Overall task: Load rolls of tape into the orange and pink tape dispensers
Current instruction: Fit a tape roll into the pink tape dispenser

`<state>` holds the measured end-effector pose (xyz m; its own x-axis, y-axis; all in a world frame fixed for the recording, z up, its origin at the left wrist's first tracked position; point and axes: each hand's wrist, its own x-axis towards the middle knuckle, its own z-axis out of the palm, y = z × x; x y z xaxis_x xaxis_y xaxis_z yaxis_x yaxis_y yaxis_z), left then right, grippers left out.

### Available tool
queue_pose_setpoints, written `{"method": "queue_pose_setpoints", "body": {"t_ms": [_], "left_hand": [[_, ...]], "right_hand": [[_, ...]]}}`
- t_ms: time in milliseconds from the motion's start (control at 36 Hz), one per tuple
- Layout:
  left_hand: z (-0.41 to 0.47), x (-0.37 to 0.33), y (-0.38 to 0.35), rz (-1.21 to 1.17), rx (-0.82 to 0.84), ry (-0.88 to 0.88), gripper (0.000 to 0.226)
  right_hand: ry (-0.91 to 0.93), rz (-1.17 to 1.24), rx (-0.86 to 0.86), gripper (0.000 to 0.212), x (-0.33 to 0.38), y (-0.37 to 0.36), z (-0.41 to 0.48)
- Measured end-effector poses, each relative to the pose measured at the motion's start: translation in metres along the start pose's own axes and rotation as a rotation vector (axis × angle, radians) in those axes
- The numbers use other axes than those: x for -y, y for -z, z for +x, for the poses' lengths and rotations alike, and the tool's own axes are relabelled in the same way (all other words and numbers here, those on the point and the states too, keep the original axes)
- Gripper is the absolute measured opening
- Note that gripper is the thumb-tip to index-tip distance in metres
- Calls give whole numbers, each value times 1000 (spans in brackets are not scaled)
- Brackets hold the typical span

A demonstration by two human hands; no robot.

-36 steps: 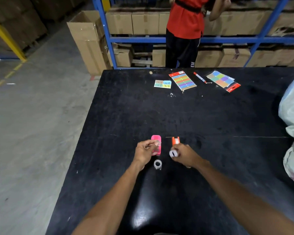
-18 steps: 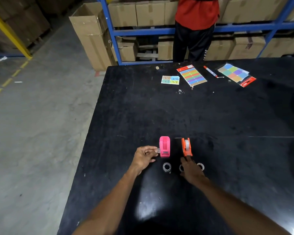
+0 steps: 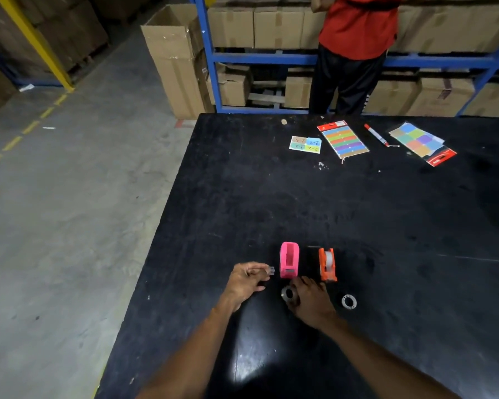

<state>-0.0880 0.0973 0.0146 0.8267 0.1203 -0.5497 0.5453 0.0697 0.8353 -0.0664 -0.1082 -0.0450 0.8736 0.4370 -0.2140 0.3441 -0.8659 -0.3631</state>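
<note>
The pink tape dispenser (image 3: 289,260) stands on the black table (image 3: 357,211) with its slot empty. Beside it to the right stands the orange tape dispenser (image 3: 327,264) with a clear tape roll in it. My left hand (image 3: 247,281) pinches a small clear plastic spool (image 3: 270,270) just left of the pink dispenser. My right hand (image 3: 310,300) rests on the table, its fingers touching a tape roll (image 3: 288,294) that lies flat in front of the pink dispenser. A white ring (image 3: 349,301) lies apart at the right.
Coloured label sheets (image 3: 343,141), a small card (image 3: 305,144), a red marker (image 3: 375,135) and another label pack (image 3: 422,142) lie at the table's far side. A person in a red shirt (image 3: 355,24) stands at the blue shelving with cardboard boxes (image 3: 175,59). The table's left edge drops to concrete floor.
My right hand moved left from below the orange dispenser onto the tape roll in front of the pink one. My left hand stays beside the pink dispenser, holding the clear spool.
</note>
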Motion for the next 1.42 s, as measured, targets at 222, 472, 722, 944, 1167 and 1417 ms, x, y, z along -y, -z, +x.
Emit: {"method": "queue_pose_setpoints", "body": {"t_ms": [222, 472, 722, 944, 1167, 1417], "left_hand": [[-15, -12, -19, -68, 103, -17, 21], [-35, -31, -32, -106, 114, -51, 23], [-54, -48, -35, -124, 119, -99, 20], [-62, -57, -41, -144, 155, -127, 23], [-61, -61, -43, -158, 168, -148, 23], [-59, -64, -39, -134, 168, -161, 23]], "right_hand": [[44, 588, -37, 27, 6, 67, -6], [71, 726, -78, 45, 17, 97, -16], [106, 905, -3, 39, 26, 117, -22], [131, 933, 25, 49, 21, 126, -24], [120, 944, 17, 50, 21, 132, -25], [121, 855, 74, 60, 24, 139, -21]]}}
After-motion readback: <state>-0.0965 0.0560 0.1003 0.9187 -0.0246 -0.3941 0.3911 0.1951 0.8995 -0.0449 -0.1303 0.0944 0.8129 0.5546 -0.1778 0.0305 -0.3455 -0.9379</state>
